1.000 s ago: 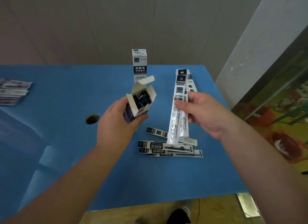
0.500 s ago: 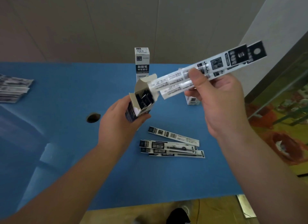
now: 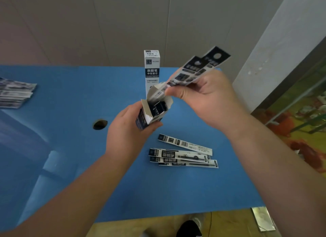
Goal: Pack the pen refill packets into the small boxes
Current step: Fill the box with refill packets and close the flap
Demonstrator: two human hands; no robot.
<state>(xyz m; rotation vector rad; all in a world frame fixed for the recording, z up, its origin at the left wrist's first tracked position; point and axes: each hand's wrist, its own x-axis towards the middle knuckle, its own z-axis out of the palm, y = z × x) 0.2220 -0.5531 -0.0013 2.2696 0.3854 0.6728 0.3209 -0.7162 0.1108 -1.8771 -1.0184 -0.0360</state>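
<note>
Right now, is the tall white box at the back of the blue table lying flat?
No, the tall white and dark cardboard box stands upright on the blue table.

Black-and-white refill packets (image 3: pixel 197 70) slant into the open small box (image 3: pixel 153 111), already holding packets

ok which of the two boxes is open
The box held in the left hand, its top flap up. The other box stands closed on the table behind.
</note>
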